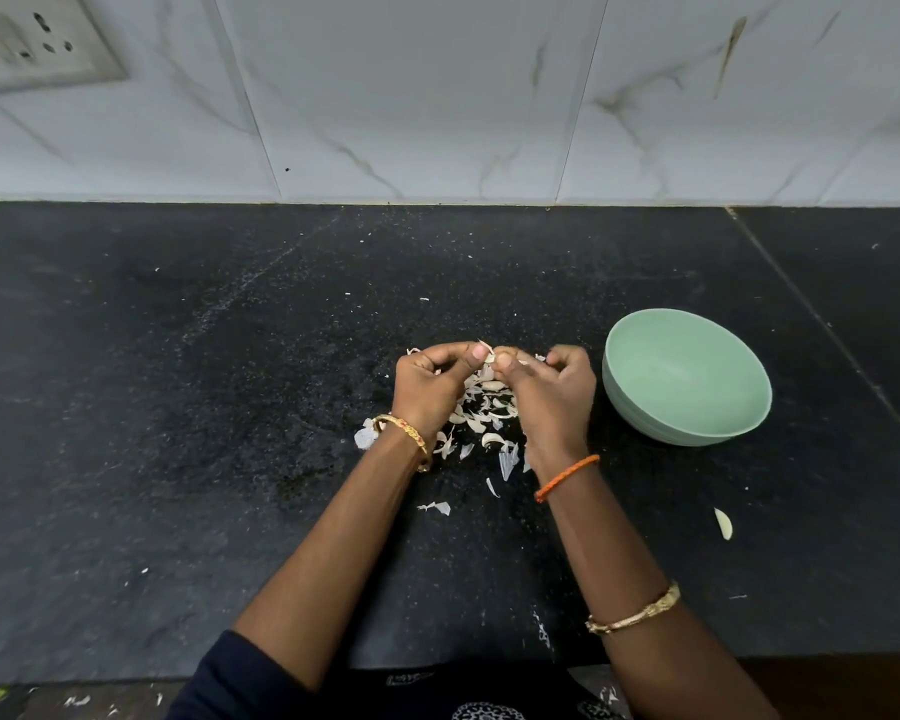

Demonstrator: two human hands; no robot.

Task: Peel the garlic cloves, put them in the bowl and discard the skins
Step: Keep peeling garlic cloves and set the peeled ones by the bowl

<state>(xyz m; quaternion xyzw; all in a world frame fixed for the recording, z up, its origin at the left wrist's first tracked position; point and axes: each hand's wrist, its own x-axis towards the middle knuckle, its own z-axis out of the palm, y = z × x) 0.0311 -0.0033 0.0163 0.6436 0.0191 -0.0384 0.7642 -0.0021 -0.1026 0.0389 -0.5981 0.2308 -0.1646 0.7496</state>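
both forearms are reaching over the dark counter [178,407], the left hand [430,389] and right hand [552,394] are pinching one mostly hidden garlic clove [491,358] above the skins [481,418], near the bowl [687,389], whose inside is looking empty.

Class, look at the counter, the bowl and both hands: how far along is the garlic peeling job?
Done: some peeling, judging by the skins piled on the counter. In hand: the left hand and right hand pinch one clove between them. Left: the green bowl shows no cloves, a stray piece lies near it, and skins are undiscarded.
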